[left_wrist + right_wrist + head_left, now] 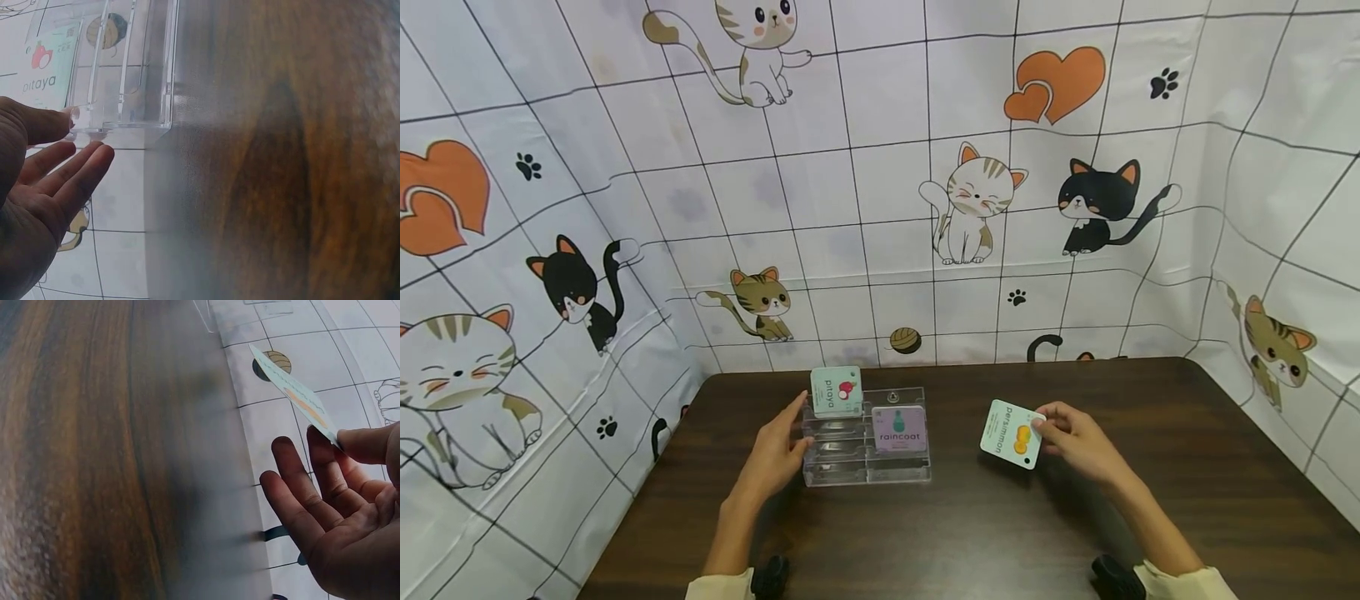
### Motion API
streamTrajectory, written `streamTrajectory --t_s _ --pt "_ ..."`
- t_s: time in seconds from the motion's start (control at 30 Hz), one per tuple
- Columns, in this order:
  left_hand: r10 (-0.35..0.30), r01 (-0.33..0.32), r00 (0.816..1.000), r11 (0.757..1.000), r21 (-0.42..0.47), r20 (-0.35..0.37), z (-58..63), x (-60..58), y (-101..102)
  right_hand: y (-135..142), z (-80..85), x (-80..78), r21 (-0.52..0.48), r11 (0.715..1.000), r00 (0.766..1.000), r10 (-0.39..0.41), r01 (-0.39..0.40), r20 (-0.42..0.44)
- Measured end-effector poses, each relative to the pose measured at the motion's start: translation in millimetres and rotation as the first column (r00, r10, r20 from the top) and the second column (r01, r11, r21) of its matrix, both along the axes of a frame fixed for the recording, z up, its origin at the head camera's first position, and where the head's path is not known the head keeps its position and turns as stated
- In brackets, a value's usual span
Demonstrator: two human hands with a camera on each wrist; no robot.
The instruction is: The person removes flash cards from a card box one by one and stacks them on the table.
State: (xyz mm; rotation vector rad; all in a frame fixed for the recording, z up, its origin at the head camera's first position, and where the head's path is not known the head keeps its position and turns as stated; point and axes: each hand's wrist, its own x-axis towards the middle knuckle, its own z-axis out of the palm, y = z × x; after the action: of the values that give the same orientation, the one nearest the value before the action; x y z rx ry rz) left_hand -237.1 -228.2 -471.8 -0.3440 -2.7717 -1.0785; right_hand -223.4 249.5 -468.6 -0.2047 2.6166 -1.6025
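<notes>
A clear plastic card rack with tiered slots in two columns stands on the table. In its left column, at the back, is a green "pitaya" card; a purple "raincoat" card sits in the right column. My left hand holds the rack's left side, the thumb at its edge and the other fingers close behind it. Off to the right, my right hand pinches a green "persimmon" card by its edge between thumb and fingers. That card is tilted and held apart from the rack.
The dark wooden table ends at the back against a white cloth with a grid and cat prints. The cloth also hangs along the left and right sides. A dark band is at the left sleeve.
</notes>
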Motion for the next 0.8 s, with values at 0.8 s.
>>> streamTrajectory --t_s 0.8 --pt "0.0 0.0 1.0 1.0 0.013 0.0 0.6 1.0 0.2 -1.2 2.2 1.6 0.031 0.999 0.999 0.027 -0.028 0.038"
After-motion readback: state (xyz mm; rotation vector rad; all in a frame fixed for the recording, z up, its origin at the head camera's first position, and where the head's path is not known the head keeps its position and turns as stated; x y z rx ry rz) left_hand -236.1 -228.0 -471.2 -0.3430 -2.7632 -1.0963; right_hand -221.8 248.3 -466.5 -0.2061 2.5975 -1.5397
